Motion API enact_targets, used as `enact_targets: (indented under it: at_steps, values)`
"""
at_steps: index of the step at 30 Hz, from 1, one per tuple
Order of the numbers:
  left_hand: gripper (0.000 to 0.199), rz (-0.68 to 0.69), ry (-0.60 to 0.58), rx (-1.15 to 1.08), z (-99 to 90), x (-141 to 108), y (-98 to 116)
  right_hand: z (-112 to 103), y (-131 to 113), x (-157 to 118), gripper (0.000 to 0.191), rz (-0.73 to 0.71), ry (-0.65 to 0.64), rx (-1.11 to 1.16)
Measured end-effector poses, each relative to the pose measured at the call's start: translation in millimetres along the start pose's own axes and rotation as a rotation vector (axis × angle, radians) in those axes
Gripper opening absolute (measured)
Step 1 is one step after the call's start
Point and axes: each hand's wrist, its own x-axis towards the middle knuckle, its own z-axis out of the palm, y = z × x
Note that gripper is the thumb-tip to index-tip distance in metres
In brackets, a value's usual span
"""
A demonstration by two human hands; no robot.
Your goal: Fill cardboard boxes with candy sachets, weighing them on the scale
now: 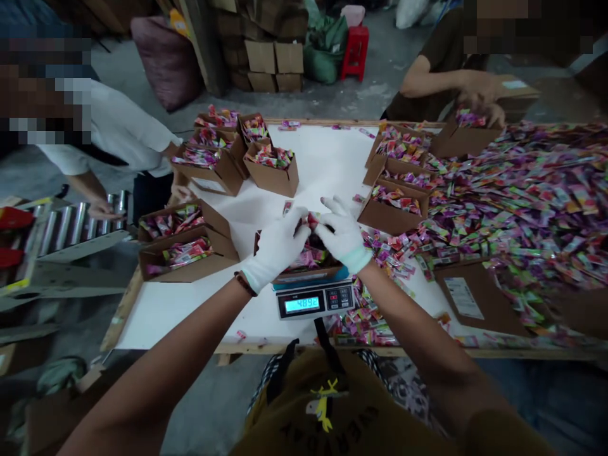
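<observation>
Several candy packets (304, 221) are sitting pinched between the left hand (278, 244) and the right hand (342, 235), both white-gloved and closing narrowly around them. Just below the packets, a cardboard box (308, 274) holding more candy is resting on a digital scale (316, 301), whose green display is glowing. Beyond the scale, filled boxes (273, 178) are standing in clusters on the white desk (323, 164), to its left and right. A large heap of loose packets (522, 209) is spreading across the desk right of the scale. Far beyond the scale, a co-worker's hands (477, 98) are working at a box (465, 142), while another person's hand (99, 209) is hanging beside a roller conveyor (71, 221) left of the scale.
</observation>
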Motion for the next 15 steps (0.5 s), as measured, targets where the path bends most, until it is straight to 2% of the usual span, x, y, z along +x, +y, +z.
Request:
enact_targets:
  at_steps: [2,4,6,9,12,15]
  values:
    - [0.031,0.08,0.142,-0.193,-8.9,1.4,7.4,-7.7,-7.5,-3.7,0.029,-0.072,0.0,0.234]
    - [0.035,0.152,0.24,-0.407,-16.3,3.5,18.0,-19.0,-16.4,-6.5,0.042,-0.115,0.001,0.352]
    - [0.046,0.176,0.225,-0.572,-22.0,3.8,29.4,-32.5,-24.1,-9.8,0.048,-0.127,0.045,0.335]
    - [0.055,0.173,0.15,-0.649,-29.9,-1.6,40.1,-55.7,-25.9,-21.5,0.046,-0.096,0.123,0.248]
    - [0.048,0.174,0.135,-0.604,-38.3,-10.4,36.5,-77.6,-10.7,-45.5,0.047,0.018,0.166,0.168]
    - [0.037,0.137,0.096,-0.486,-44.4,-17.1,22.2,-93.5,15.4,-77.2,0.046,0.203,0.176,0.023]
